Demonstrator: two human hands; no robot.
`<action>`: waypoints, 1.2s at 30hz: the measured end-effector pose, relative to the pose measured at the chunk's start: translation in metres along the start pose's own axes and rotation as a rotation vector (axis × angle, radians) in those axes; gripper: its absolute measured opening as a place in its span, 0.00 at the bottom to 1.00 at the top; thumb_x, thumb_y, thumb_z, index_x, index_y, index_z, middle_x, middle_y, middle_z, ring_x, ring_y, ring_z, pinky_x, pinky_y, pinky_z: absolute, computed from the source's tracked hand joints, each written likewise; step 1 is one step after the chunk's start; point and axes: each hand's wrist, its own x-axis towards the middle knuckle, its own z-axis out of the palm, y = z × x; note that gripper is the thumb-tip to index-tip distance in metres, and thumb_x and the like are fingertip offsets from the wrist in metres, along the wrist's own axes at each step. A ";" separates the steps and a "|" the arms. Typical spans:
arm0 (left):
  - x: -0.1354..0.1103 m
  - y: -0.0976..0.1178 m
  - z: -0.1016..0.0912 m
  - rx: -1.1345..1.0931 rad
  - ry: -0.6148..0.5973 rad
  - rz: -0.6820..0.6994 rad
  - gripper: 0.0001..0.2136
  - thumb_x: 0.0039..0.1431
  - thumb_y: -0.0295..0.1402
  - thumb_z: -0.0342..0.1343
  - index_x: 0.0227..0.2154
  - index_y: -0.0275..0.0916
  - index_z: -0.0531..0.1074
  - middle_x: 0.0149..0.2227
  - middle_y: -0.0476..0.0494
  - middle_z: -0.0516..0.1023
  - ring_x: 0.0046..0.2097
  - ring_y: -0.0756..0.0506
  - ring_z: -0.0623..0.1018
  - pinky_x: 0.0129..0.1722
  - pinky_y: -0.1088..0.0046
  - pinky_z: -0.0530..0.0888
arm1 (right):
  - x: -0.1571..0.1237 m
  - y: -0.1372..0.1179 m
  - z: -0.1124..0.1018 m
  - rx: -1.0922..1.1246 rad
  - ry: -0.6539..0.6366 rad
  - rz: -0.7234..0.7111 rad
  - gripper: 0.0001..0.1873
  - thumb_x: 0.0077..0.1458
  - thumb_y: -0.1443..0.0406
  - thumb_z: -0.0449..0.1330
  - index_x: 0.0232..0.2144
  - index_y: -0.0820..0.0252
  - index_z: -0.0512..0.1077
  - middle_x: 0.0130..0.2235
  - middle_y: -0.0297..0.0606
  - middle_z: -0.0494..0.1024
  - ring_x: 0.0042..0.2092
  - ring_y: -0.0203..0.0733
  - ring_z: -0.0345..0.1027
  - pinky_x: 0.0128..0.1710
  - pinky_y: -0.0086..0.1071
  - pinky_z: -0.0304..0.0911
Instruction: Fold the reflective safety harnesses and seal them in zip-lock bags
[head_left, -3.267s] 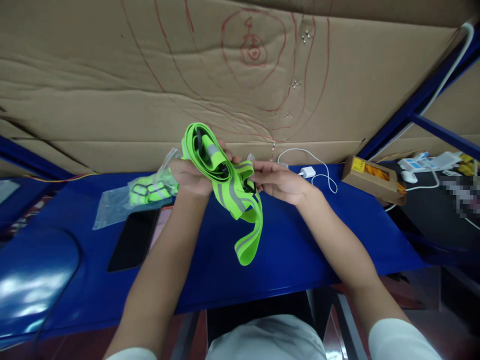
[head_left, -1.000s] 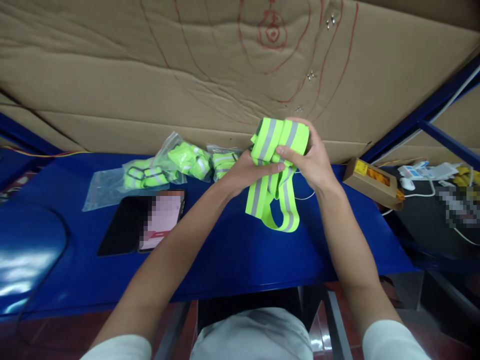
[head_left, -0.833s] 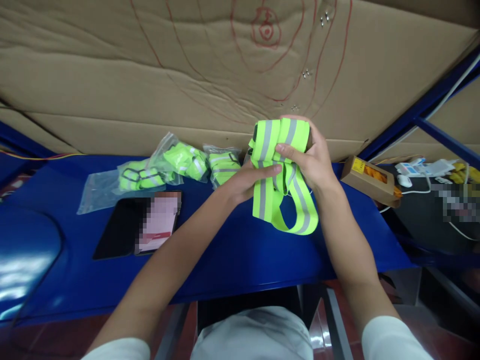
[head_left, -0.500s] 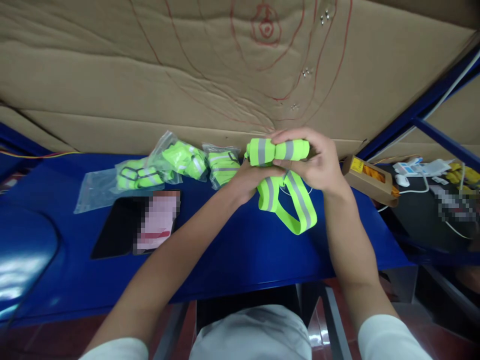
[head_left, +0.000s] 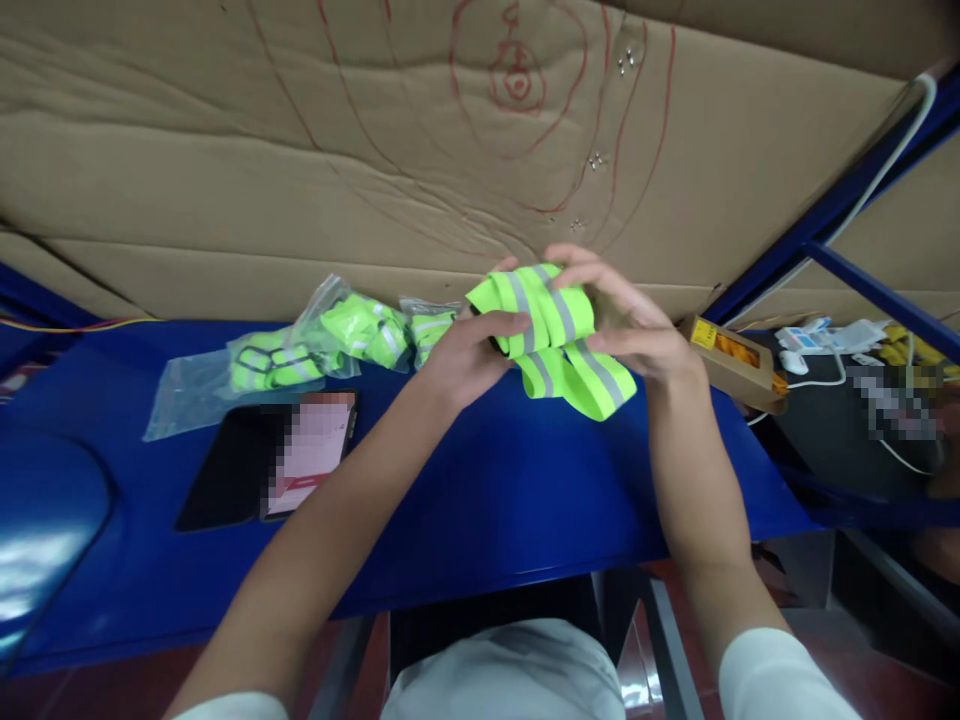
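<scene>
A bundle of neon yellow-green reflective strap (head_left: 551,312) with grey stripes is held up above the blue table. My left hand (head_left: 469,355) is closed around its left end, the thumb lying over the front. At the right end, my right hand (head_left: 637,325) has its fingertips on the top fold and its thumb lower down, with the strap between them. Below the bundle hangs a loose loop of the same strap (head_left: 604,385). Parts of the bundle behind my fingers are hidden.
Several clear bags of similar yellow-green straps (head_left: 367,330) lie along the back of the blue table (head_left: 525,500). An open folding case with a phone (head_left: 311,450) is at the left. A cardboard box (head_left: 731,360) stands right, beside white cables and chargers (head_left: 825,340). Brown cardboard (head_left: 375,190) walls the back.
The neat roll has loosened into fanned folds, and the hanging loop has risen. My right hand's grip has opened wider and shifted to the right. The whole view has tilted slightly.
</scene>
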 end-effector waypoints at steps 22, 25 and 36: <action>-0.009 0.029 -0.001 0.754 -0.112 0.475 0.25 0.46 0.27 0.72 0.50 0.44 0.81 0.70 0.48 0.65 0.72 0.32 0.60 0.69 0.63 0.59 | 0.021 0.033 0.056 0.978 -0.202 0.407 0.12 0.52 0.66 0.65 0.41 0.60 0.73 0.41 0.42 0.83 0.45 0.44 0.80 0.48 0.40 0.77; -0.008 0.032 -0.005 0.874 -0.206 0.476 0.26 0.49 0.22 0.67 0.52 0.46 0.80 0.69 0.49 0.66 0.72 0.34 0.61 0.70 0.63 0.58 | 0.018 0.027 0.046 0.937 -0.088 0.348 0.13 0.59 0.62 0.59 0.47 0.56 0.73 0.45 0.40 0.83 0.51 0.47 0.78 0.51 0.45 0.76; 0.008 0.005 -0.035 0.885 -0.357 0.366 0.39 0.47 0.24 0.69 0.64 0.39 0.66 0.75 0.41 0.50 0.76 0.34 0.46 0.75 0.60 0.47 | 0.030 0.032 0.065 0.934 0.221 0.421 0.28 0.57 0.43 0.65 0.48 0.55 0.74 0.43 0.40 0.84 0.48 0.46 0.79 0.47 0.39 0.78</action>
